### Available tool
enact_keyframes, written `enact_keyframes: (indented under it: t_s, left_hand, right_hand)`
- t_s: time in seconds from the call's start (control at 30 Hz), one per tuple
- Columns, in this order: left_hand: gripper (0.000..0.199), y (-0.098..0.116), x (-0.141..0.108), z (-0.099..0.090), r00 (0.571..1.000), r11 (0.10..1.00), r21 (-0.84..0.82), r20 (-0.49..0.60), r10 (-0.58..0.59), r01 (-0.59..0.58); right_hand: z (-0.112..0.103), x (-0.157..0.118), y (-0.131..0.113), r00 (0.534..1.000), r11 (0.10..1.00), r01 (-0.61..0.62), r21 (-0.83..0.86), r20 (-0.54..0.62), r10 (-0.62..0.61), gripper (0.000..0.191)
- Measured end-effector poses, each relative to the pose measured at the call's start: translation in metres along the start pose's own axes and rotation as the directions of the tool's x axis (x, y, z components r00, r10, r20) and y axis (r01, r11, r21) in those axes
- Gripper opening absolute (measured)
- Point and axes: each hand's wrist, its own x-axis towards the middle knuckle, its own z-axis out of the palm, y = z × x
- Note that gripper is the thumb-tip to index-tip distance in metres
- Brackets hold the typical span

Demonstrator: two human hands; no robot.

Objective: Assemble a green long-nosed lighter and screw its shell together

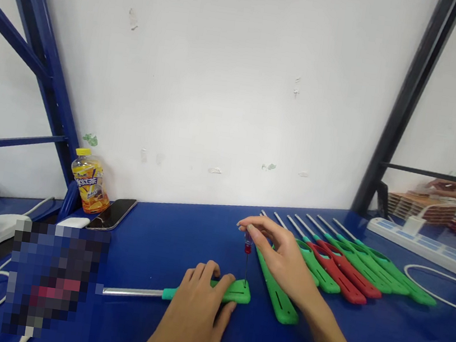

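Observation:
My left hand is wrapped over the handle of a green long-necked lighter, pressing it to the blue table. Its metal tube points left. In my right hand is a small screwdriver with a clear and red grip, pinched at its top. The screwdriver stands upright, its tip at the end of the green handle. Beneath my right wrist and just right of it lies another green lighter, partly covered by the hand.
Several green and red lighters lie in a row to the right. A white power strip and cable sit beyond them. Back left are a bottle and a phone. At far right, another person's hand is over stacked pieces.

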Motion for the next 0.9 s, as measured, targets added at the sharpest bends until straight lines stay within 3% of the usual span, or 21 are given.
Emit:
enact_keyframes:
  t_s: [0.43, 0.9]
  left_hand:
    - [0.034, -0.004, 0.000, 0.004, 0.999, 1.000, -0.009, -0.034, -0.002, 0.001]
    - [0.036, -0.014, 0.004, 0.019, 0.995, 0.999, 0.044, -0.102, 0.025, -0.021]
  right_hand:
    - [0.000, -0.001, 0.001, 0.998, 0.999, 0.033, -0.020, -0.043, -0.034, 0.017]
    - [0.000, -0.002, 0.002, 1.000, 0.999, 0.030, -0.022, -0.001, -0.030, 0.019]
